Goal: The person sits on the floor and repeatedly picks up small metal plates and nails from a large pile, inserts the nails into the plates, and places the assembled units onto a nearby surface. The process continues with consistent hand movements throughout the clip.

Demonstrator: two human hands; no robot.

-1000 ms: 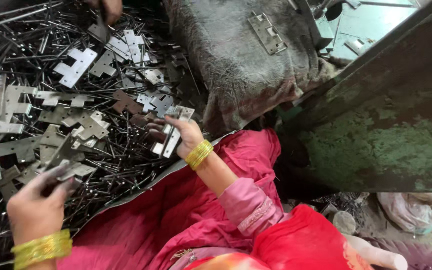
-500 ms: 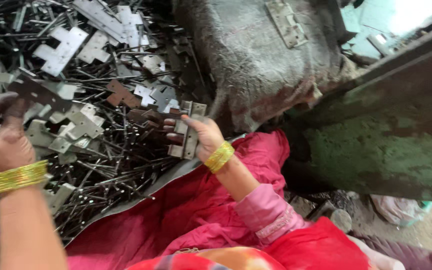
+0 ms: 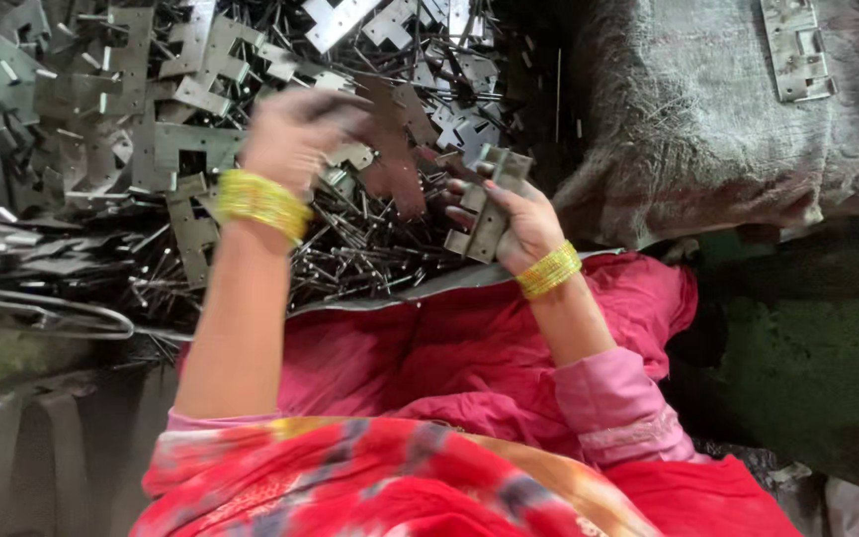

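Note:
My left hand [image 3: 295,134], with yellow bangles on the wrist, is raised over a heap of metal parts and grips a dark flat hinge leaf [image 3: 390,149], blurred by motion. My right hand [image 3: 509,224], also in yellow bangles, holds a small grey stack of hinge leaves [image 3: 489,204] upright, a little to the right of the left hand. The dark leaf's edge comes close to the stack; whether they touch I cannot tell. Below both hands lies my pink garment [image 3: 469,348].
A heap of grey hinge leaves [image 3: 151,139] and thin metal pins [image 3: 350,259] fills the upper left. A grey sack [image 3: 708,129] bears one hinge [image 3: 797,50] at the upper right. A green metal wall [image 3: 817,378] stands on the right. A bent wire loop [image 3: 42,313] lies at left.
My left hand has swung from the far left toward the middle, carrying the dark hinge leaf close to the stack in my right hand. The right hand has stayed roughly in place.

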